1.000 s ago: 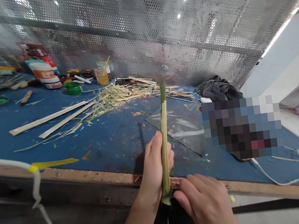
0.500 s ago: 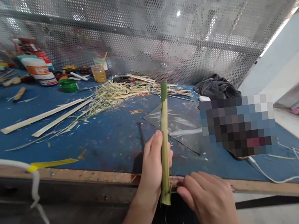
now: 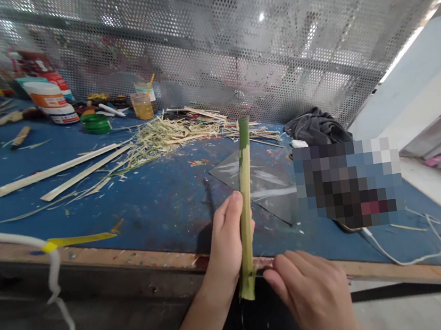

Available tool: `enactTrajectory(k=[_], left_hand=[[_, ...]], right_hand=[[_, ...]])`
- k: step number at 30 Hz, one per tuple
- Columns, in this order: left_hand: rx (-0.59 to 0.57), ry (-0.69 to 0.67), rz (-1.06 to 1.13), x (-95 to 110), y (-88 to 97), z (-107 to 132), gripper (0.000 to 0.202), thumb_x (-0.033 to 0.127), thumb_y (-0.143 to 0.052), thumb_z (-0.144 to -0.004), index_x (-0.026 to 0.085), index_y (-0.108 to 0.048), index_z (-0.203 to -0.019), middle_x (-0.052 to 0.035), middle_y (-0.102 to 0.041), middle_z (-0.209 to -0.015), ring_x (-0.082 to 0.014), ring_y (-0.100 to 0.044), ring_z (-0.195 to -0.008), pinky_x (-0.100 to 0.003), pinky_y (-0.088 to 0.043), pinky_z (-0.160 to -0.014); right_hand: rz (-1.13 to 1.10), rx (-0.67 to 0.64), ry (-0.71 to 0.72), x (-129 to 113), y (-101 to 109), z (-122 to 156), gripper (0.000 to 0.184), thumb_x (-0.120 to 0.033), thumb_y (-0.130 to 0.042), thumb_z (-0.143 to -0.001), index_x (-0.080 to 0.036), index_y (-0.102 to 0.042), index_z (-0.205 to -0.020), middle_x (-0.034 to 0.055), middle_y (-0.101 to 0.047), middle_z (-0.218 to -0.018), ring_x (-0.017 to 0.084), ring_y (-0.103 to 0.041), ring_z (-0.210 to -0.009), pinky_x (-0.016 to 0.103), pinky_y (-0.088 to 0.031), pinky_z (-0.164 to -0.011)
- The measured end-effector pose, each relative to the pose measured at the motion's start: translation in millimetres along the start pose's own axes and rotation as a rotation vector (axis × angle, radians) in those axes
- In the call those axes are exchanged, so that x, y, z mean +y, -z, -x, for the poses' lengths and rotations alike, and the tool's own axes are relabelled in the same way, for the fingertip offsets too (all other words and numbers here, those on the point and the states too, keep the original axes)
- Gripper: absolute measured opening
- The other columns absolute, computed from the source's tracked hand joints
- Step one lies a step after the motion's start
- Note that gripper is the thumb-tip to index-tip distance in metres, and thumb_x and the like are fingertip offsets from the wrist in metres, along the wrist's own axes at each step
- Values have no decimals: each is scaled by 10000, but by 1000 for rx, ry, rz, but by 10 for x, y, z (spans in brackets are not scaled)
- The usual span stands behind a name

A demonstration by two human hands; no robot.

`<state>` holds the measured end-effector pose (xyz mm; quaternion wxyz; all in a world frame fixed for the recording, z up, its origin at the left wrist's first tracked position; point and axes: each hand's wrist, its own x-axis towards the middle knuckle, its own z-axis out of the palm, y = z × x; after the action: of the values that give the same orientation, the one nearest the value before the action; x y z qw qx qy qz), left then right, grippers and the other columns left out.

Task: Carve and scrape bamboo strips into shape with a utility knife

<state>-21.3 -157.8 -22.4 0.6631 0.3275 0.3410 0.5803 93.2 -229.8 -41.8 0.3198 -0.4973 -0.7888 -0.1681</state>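
My left hand [image 3: 226, 250] is wrapped round a green bamboo stick [image 3: 244, 189], holding it nearly upright over the near edge of the blue workbench [image 3: 156, 199]. My right hand [image 3: 315, 295] is closed in a pinch right beside the stick's lower end; what it pinches is hidden, though a thin dark edge shows at the fingertips. The stick's top reaches up toward the pile of bamboo shavings [image 3: 169, 136].
Long split bamboo strips [image 3: 56, 171] lie at the left. Paint tubs [image 3: 50, 103], a green lid [image 3: 97, 124] and a small jar [image 3: 141, 107] stand at the back by the perforated metal screen [image 3: 230, 46]. A dark sheet [image 3: 265, 181], a grey cloth [image 3: 316, 126] and a white cable [image 3: 401, 258] lie to the right.
The stick has tilted slightly and risen a little in my left hand. My right hand has shifted a bit to the right at the stick's base. The view drifted right.
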Motion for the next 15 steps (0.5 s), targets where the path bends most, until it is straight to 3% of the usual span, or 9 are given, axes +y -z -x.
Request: enactTrajectory(k=[5, 9, 15], left_hand=[[-40, -13, -45, -28, 10, 5, 446, 548, -614, -782, 184, -412, -619, 78, -318, -496, -40, -246, -379, -161, -211, -346], [24, -13, -16, -20, -16, 23, 434, 534, -613, -787, 183, -416, -624, 82, -306, -490, -38, -238, -380, -150, -220, -350], [2, 9, 68, 25, -15, -13, 441, 509, -623, -785, 189, -371, -616, 99, -278, -453, -32, -212, -347, -134, -214, -329]], right_hand=[[52, 26, -35, 20, -4, -85, 454, -383, -341, -991, -205, -434, -584, -27, -426, -507, 120, -367, -476, 297, -198, -515], [58, 15, -8, 41, 4, -159, 465, -390, -319, -996, -206, -424, -582, -31, -424, -500, 114, -370, -462, 294, -194, -500], [-52, 26, -28, -41, -46, 24, 461, -405, -309, -994, -205, -437, -598, -32, -448, -508, 113, -398, -466, 290, -205, -511]])
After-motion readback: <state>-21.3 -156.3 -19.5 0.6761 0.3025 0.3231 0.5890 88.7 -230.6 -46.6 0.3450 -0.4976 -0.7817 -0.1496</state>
